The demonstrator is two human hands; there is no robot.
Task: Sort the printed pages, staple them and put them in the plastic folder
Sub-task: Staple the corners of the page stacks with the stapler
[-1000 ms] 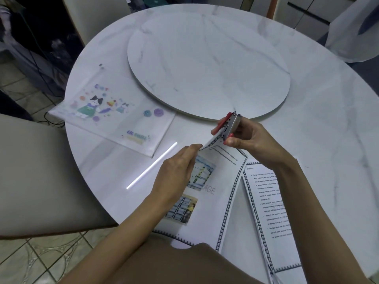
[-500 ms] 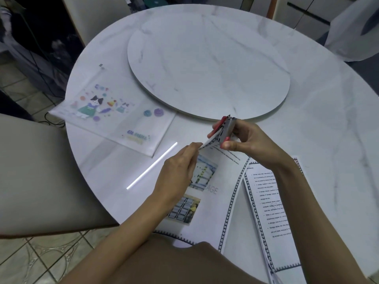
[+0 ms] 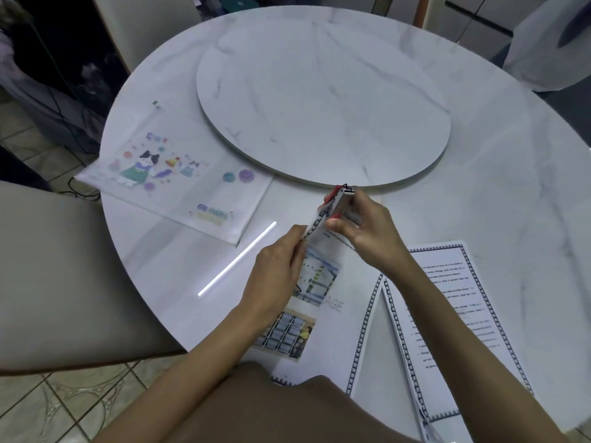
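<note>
left hand (image 3: 275, 273): fingers curled, pinching the left edge of the picture pages just below their far corner
right hand (image 3: 367, 228): wrapped round the stapler, thumb pressed on its near side
stapler (image 3: 340, 201): red and silver, held off the tabletop, its mouth over the raised far corner of the picture pages
picture pages (image 3: 335, 318): bordered sheets with two photos, at the near middle; far corner lifted, the rest lying flat
text pages (image 3: 454, 314): flat just right of the picture pages, partly under the right forearm
plastic folder (image 3: 192, 193): clear with a cartoon cat print, flat at the left, well apart from both hands
round slab (image 3: 319, 100): far middle
tabletop (image 3: 495, 203): white, marbled, round
</note>
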